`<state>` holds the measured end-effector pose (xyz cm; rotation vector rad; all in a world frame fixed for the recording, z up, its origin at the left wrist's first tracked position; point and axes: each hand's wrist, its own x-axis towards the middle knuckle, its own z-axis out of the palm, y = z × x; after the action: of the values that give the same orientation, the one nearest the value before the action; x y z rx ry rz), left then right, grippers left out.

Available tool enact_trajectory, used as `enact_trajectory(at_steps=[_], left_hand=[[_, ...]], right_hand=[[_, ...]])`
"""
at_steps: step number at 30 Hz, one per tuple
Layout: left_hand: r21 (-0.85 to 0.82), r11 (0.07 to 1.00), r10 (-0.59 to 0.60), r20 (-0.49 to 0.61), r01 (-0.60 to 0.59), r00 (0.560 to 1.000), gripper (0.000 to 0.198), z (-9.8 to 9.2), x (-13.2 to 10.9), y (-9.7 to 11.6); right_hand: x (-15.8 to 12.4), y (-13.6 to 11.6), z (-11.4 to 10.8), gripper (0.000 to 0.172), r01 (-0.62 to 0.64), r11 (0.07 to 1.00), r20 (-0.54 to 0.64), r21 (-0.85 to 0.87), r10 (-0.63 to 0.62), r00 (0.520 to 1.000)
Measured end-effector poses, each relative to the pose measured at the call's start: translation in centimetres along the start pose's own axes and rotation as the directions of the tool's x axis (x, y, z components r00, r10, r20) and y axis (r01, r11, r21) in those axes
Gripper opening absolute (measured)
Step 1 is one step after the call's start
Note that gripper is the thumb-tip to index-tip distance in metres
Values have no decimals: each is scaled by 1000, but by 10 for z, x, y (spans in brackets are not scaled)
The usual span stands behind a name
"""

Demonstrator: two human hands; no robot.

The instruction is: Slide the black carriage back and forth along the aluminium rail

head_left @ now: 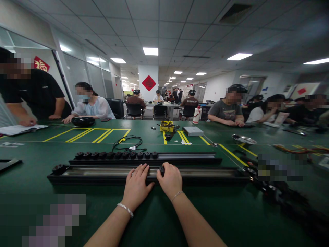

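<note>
A long black rail point(102, 171) with a shiny metal channel lies crosswise on the green table before me. My left hand point(136, 185) rests flat across its middle, fingers stretched and thumb apart. Just right of it, my right hand point(170, 180) pinches a small black knob-like part point(161, 169) at the channel; whether that part touches the metal I cannot tell. Another black part point(59, 168) sits at the rail's left end. Behind, a second black rail point(185, 156) carries a row of several similar black parts point(117, 155) along its left and middle.
Behind the rails lie a coiled black cable point(131, 140), a yellow box with wires point(167, 126), a grey box point(192, 131) and a metal dish point(244, 139). Dark blurred parts point(277, 192) lie at the right. Several people sit or lean around the table.
</note>
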<state>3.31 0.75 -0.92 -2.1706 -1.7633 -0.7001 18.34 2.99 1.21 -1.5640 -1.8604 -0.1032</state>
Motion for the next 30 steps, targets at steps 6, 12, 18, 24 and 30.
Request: enact_trajectory(at_steps=[6,12,18,24,30], left_hand=[[-4,1000,5,-9,-5,1000,55,-1,0,1],[-11,1000,-3,15,3,1000,55,-1,0,0],[-5,1000,-5,5,5,1000,57,-1,0,1],[0,1000,-2,-2,2,1000,56,0,0,0],[2,1000,0,3,0,1000,57,0,0,1]], right_hand=[[-2,0,1,18,-11,1000,23,-11,11,1000],[-2,0,0,27,-32,999,62,-5,33,998],[1,-1,-3,20,-28,1000,64,-14,29,998],[4,1,-5,16,-21,1000,103,-6,21,994],[4,4,-5,14,-10,1000,94,-10,11,996]])
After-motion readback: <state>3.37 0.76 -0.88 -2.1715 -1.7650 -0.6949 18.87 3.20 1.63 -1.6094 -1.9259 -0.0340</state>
